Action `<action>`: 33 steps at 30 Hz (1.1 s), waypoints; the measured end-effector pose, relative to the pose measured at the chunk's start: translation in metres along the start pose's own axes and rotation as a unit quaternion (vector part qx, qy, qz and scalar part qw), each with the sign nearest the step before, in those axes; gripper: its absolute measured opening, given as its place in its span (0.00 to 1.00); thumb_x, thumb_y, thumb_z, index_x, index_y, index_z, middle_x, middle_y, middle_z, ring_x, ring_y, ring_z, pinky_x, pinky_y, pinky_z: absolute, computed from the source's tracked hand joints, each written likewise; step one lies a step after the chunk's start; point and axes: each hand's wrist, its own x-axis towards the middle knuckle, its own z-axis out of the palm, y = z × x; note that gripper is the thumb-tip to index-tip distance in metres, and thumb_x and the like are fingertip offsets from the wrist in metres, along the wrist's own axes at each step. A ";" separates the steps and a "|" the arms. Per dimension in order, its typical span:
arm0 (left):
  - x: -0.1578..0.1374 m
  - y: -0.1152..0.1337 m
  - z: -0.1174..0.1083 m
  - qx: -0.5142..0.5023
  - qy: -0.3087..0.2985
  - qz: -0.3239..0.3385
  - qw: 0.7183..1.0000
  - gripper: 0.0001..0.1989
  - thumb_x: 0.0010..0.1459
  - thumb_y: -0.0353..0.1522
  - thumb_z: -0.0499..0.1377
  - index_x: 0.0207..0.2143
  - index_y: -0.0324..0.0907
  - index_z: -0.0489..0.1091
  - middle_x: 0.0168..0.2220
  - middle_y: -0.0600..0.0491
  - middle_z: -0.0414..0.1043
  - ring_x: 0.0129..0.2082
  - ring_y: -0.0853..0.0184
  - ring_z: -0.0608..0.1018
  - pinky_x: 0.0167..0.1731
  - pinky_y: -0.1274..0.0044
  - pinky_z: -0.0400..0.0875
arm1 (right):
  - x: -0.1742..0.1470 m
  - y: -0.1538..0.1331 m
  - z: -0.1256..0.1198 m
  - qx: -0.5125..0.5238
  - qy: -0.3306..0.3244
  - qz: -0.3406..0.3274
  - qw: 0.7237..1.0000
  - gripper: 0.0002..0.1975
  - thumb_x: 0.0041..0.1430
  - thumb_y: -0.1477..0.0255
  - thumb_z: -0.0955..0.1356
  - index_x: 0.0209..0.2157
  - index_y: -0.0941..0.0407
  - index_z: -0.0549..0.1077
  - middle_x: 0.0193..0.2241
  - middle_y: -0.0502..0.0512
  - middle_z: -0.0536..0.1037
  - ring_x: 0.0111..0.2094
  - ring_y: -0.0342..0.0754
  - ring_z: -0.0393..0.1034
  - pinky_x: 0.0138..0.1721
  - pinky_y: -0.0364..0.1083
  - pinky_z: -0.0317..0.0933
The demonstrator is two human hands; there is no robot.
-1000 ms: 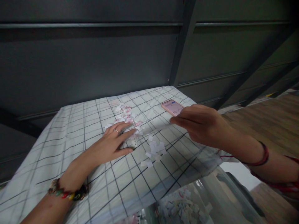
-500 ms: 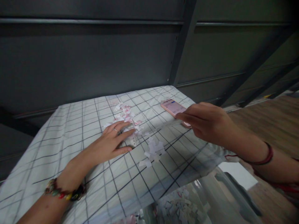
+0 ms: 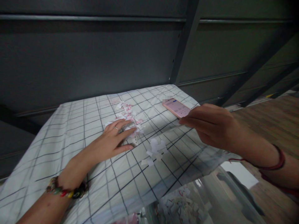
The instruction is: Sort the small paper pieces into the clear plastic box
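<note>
The left hand (image 3: 112,140) has a thin, shiny silver ring (image 3: 116,128) on one of its fingers (image 3: 122,123). A chunky bead bracelet (image 3: 63,193) goes round that wrist, with round beads in brown, green, red, yellow and black. The right hand (image 3: 211,126) has a dark red string band (image 3: 279,160) at its wrist, with a loose thin red end (image 3: 235,160). Both forearms look bare near the wrists.

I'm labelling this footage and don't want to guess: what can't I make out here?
Head view: any paper scraps beneath the left hand, hidden by its palm and fingers.
Head view: the lower end of the phone, covered by the right hand.
Head view: whether the right fingertips pinch anything, too small to tell.
Head view: the plastic bin's near end, cut off by the bottom edge.
</note>
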 end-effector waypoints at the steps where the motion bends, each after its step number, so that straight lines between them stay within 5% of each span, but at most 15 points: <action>1: 0.000 0.000 0.000 -0.004 0.000 0.002 1.000 0.27 0.68 0.48 0.45 0.59 0.40 0.61 0.60 0.38 0.56 0.60 0.47 0.59 0.57 0.53 0.57 | -0.001 0.000 -0.002 0.003 -0.001 0.006 1.000 0.14 0.58 0.87 0.59 0.39 0.57 0.67 0.24 0.51 0.71 0.27 0.44 0.62 0.28 0.45 0.57; 11: 0.000 0.010 -0.008 -0.060 -0.026 -0.021 0.998 0.41 0.65 0.52 0.49 0.69 0.47 0.30 0.64 0.39 0.46 0.63 0.45 0.53 0.60 0.53 0.51 | 0.001 -0.014 -0.006 0.042 0.015 0.006 0.999 0.15 0.58 0.87 0.59 0.40 0.56 0.67 0.26 0.50 0.74 0.29 0.44 0.66 0.31 0.45 0.63; 22: -0.001 0.002 -0.007 -0.027 -0.025 -0.054 0.998 0.33 0.70 0.46 0.40 0.68 0.48 0.27 0.63 0.40 0.47 0.62 0.46 0.54 0.58 0.52 0.53 | 0.017 -0.018 0.005 0.185 0.013 -0.049 0.981 0.09 0.63 0.83 0.59 0.39 0.58 0.68 0.31 0.52 0.78 0.34 0.43 0.71 0.37 0.45 0.67; 33: 0.000 0.010 -0.009 -0.068 -0.064 -0.035 0.995 0.48 0.60 0.57 0.50 0.68 0.51 0.22 0.65 0.37 0.40 0.64 0.37 0.49 0.58 0.47 0.49 | 0.011 -0.011 -0.002 0.167 -0.011 -0.022 0.986 0.12 0.60 0.86 0.60 0.38 0.58 0.68 0.31 0.53 0.78 0.34 0.42 0.71 0.37 0.44 0.68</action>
